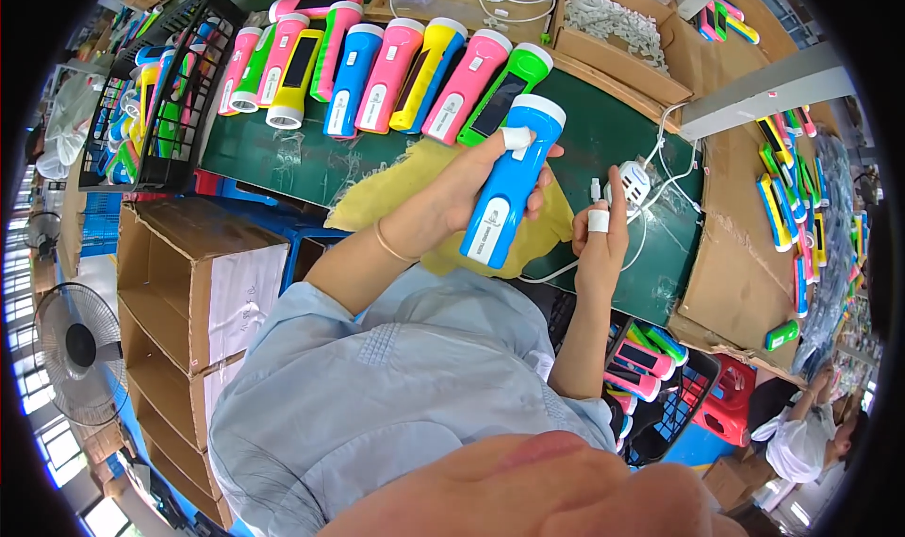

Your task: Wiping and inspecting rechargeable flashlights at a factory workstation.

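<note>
My left hand (481,174) is wrapped round a blue flashlight (509,193) with a white head, which points up and away. A white cover sits on its thumb. To the right, my right hand (601,249) has its index finger raised and its other fingers curled. A white cable plug (596,190) shows at its white-covered thumb tip, and white cord runs behind the hand, so the grip is partly hidden. Just beyond lies a white multi-port USB charger (633,186). Under the blue flashlight is a yellow cloth (396,195).
Several coloured flashlights (386,77) line the back of the green table (283,165). Black crates of flashlights stand at the left (170,103) and lower right (693,386). Cardboard trays (617,33) lie behind, beside a grey post (764,94). A fan (80,346) stands left.
</note>
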The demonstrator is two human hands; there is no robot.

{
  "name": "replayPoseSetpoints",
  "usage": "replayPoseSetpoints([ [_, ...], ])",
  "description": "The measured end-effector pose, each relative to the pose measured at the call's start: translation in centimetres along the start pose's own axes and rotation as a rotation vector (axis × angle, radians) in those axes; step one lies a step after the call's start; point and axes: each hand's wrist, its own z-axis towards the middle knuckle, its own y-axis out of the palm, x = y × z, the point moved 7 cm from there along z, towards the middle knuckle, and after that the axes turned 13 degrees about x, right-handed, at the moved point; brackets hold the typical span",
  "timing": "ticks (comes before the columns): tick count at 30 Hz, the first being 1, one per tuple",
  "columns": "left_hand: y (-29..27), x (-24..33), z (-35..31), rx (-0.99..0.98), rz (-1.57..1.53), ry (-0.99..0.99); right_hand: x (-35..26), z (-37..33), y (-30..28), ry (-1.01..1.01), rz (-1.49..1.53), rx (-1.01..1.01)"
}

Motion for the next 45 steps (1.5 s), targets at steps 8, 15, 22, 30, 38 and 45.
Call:
replayPoseSetpoints([
  [8,1.3,4.5,0.1,0.137,0.578,0.551,0.7,1.7,0.1,0.193,0.248,-0.187],
  [15,4.4,11.5,-0.8,0.85,1.531,1.347,-0.4,3.5,1.1,0.151,0.361,-0.192],
  [22,3.8,12.0,-0.6,0.852,1.481,1.349,-0.8,3.5,2.4,0.032,0.171,-0.178],
  [30,1.1,7.8,2.1,0.04,0.329,0.335,-5.2,2.2,4.2,-0.407,-0.075,-0.091],
  [38,0.0,6.2,1.7,0.383,0.442,0.449,-6.1,1.4,6.0,-0.511,-0.227,-0.298],
  [45,1.0,6.8,1.2,0.358,0.465,0.658,-8.0,0.8,5.7,-0.79,-0.304,-0.164],
])
